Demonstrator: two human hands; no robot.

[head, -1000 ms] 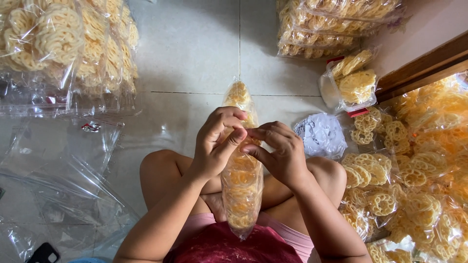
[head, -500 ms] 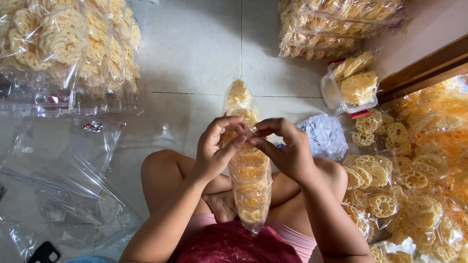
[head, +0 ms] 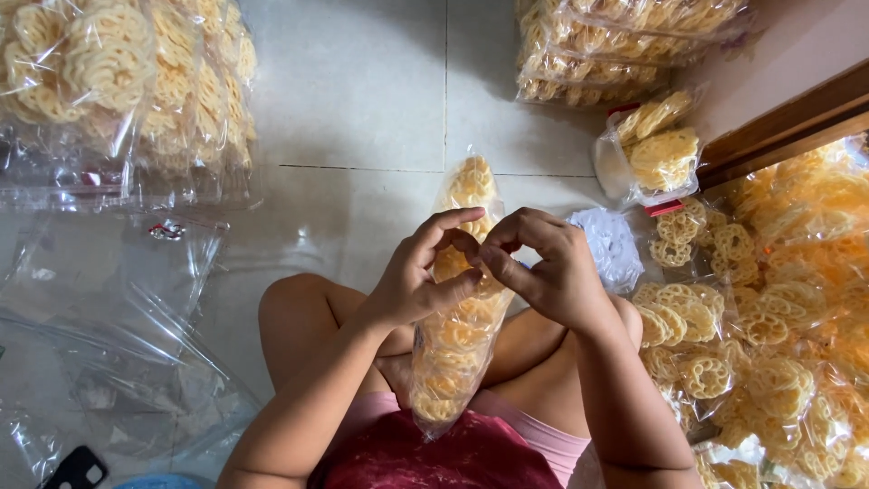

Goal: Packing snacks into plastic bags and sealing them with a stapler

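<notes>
A long clear plastic bag of yellow flower-shaped crackers hangs upright over my lap. My left hand and my right hand both pinch it at its upper part, thumbs and forefingers meeting at the middle. The bag's top sticks up beyond my fingers, filled with more crackers. My bent knees lie beneath the bag on the tiled floor.
Stacks of filled cracker bags lie at the top left and top right. Loose crackers pile at the right beside a wooden edge. Empty clear bags spread at the left. A small tied bag sits nearby.
The bag has shifted slightly right and risen a little in my hands. My fingers have moved closer together around its upper part.
</notes>
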